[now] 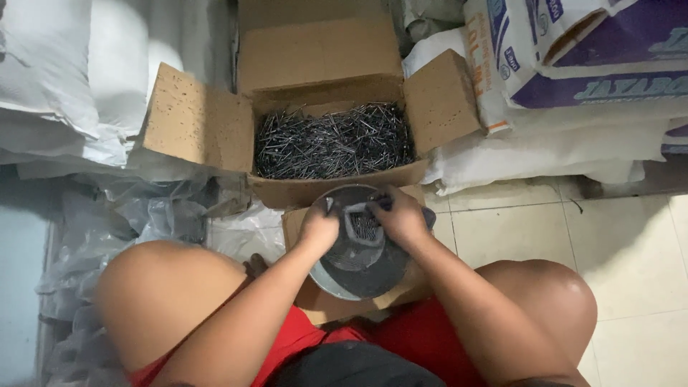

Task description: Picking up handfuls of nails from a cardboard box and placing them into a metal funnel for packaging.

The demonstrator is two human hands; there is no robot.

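Tiled floor (545, 236) is carrying a cardboard box (315, 54) brimming with nails (333, 140); just below, left hand (319, 226) and right hand (398, 215) are gripping a small nail bundle (363, 226) over a metal pan (358, 269).

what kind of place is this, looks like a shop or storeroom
Probably a hardware storeroom or the back of a shop. An open cardboard box full of loose nails sits on a tiled floor, with stacked white woven sacks around it and crumpled plastic sheeting alongside.
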